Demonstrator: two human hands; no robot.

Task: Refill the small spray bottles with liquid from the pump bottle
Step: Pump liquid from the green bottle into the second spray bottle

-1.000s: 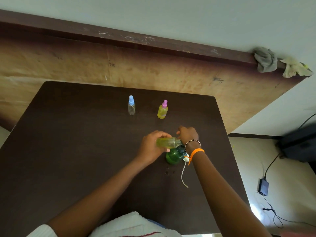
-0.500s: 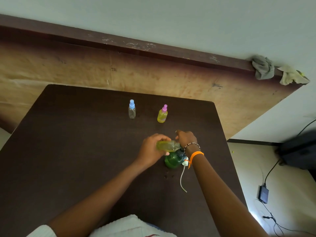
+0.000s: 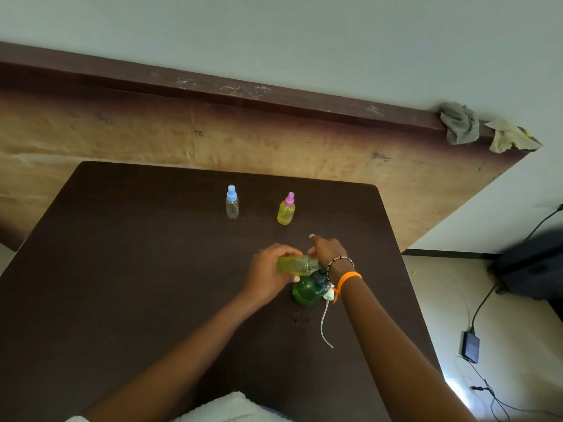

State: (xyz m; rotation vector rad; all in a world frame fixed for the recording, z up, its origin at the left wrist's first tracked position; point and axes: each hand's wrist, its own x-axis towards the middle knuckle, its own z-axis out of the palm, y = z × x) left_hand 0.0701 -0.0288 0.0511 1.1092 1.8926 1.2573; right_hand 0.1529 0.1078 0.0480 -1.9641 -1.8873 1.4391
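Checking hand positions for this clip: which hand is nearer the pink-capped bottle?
Right. The right hand sits just in front of the pink-capped bottle, toward the person. The left hand is a bit farther back, gripping a small bottle.

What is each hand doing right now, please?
Left hand: holds the small bottle on its side.
Right hand: over the green pump bottle; its grip cannot be told.
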